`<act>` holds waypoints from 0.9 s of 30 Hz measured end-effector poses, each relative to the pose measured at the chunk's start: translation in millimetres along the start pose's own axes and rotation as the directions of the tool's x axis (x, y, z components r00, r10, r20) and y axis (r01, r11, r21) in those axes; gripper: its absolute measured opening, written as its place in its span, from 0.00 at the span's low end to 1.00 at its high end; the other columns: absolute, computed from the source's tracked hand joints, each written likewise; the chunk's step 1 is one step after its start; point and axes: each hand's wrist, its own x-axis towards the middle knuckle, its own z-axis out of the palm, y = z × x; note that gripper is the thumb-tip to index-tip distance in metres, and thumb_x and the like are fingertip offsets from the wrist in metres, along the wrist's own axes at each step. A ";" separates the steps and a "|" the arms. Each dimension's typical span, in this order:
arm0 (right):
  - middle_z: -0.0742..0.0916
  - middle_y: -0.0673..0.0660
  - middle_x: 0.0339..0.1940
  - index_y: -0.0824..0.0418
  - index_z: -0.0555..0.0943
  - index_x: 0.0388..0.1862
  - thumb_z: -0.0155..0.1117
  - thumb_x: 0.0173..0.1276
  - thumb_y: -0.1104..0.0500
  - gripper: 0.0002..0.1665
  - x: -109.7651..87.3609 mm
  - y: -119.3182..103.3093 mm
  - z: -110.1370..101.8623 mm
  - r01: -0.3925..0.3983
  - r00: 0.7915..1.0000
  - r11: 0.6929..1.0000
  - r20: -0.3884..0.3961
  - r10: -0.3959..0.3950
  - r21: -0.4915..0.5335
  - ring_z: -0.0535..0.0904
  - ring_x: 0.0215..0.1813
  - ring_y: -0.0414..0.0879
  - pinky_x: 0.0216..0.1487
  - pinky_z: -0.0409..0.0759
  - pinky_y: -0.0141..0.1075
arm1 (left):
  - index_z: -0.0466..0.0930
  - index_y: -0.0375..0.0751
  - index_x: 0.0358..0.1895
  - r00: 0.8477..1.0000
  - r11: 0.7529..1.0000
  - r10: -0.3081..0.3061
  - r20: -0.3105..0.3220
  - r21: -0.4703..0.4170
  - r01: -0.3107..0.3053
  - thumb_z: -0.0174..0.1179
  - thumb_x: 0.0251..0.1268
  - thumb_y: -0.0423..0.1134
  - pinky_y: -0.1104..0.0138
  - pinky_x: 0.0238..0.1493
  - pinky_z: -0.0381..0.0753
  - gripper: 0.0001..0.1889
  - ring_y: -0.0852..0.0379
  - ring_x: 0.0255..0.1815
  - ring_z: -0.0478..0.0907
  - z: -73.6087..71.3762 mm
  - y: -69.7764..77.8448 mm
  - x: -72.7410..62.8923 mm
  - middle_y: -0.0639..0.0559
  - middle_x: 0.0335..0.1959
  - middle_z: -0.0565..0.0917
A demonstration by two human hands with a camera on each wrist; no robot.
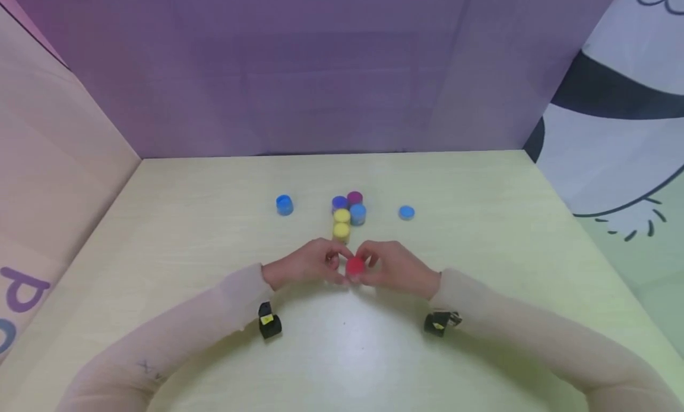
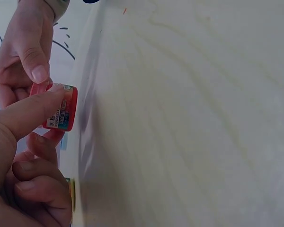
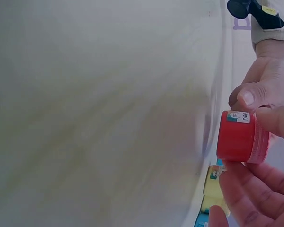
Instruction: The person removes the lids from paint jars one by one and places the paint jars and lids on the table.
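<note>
A small red jar (image 1: 354,266) with a ridged lid (image 3: 260,144) is held between both hands, above the near middle of the table. My left hand (image 1: 307,261) pinches the jar's body, its thumb (image 2: 47,105) lying across the printed label. From the other side my right hand (image 1: 399,268) grips the jar at the lid, thumb on top and fingers underneath in the right wrist view. Just beyond the hands stand two yellow jars, a nearer one (image 1: 341,233) and a farther one (image 1: 342,216).
Behind the yellow jars cluster a purple jar (image 1: 339,203), a magenta jar (image 1: 355,197) and a blue jar (image 1: 358,214). Off to the left stands another blue jar (image 1: 284,205). A flat blue lid (image 1: 407,212) lies to the right. A purple wall (image 1: 320,91) closes the table's far edge.
</note>
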 end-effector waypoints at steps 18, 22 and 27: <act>0.85 0.47 0.40 0.56 0.79 0.44 0.70 0.58 0.60 0.15 -1.2 8.4 1.3 0.055 0.998 0.998 0.004 -0.055 0.005 0.79 0.41 0.40 0.44 0.77 0.33 | 0.83 0.49 0.44 0.999 0.999 0.038 -0.027 0.026 -0.037 0.72 0.50 0.39 0.72 0.27 0.65 0.15 0.60 0.25 0.67 13.8 2.1 8.1 0.55 0.20 0.72; 0.85 0.48 0.40 0.57 0.79 0.43 0.70 0.58 0.60 0.14 -1.7 8.7 0.0 0.047 0.999 0.999 0.004 -0.047 0.011 0.79 0.41 0.40 0.44 0.78 0.33 | 0.83 0.49 0.44 0.999 0.999 0.045 -0.030 0.026 -0.045 0.72 0.50 0.39 0.72 0.27 0.65 0.16 0.61 0.25 0.67 15.2 2.1 9.9 0.55 0.20 0.72; 0.85 0.48 0.41 0.57 0.80 0.44 0.70 0.58 0.61 0.15 -2.3 8.9 -1.3 0.036 0.999 0.999 0.006 -0.036 0.015 0.79 0.42 0.41 0.44 0.78 0.34 | 0.83 0.49 0.45 0.998 0.999 0.043 -0.037 0.003 -0.043 0.71 0.50 0.38 0.72 0.27 0.65 0.16 0.60 0.26 0.67 16.1 2.4 10.7 0.55 0.20 0.72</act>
